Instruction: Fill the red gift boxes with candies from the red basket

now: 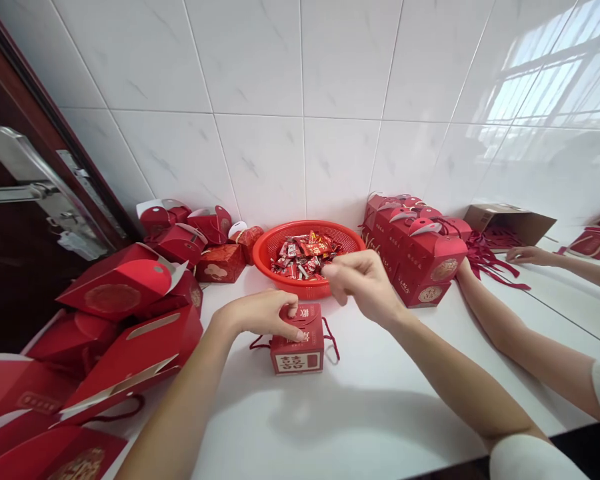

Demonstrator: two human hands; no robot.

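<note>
A small red box with gold and white lettering stands on the white table, in front of a basket. Dark red cord loops stick out at both of its sides. My left hand rests on the box top, its thumb and fingers apart over the lid. Raised to the right above the box, my right hand has its fingers curled together; whether they hold anything is hidden. Behind the hands sits a red plastic basket filled with red-wrapped sweets.
Red boxes are heaped at the left. Stacked red boxes stand at the right, touched by another person's hand. Farther right are red ribbons, a cardboard box and another hand. A tiled wall rises behind.
</note>
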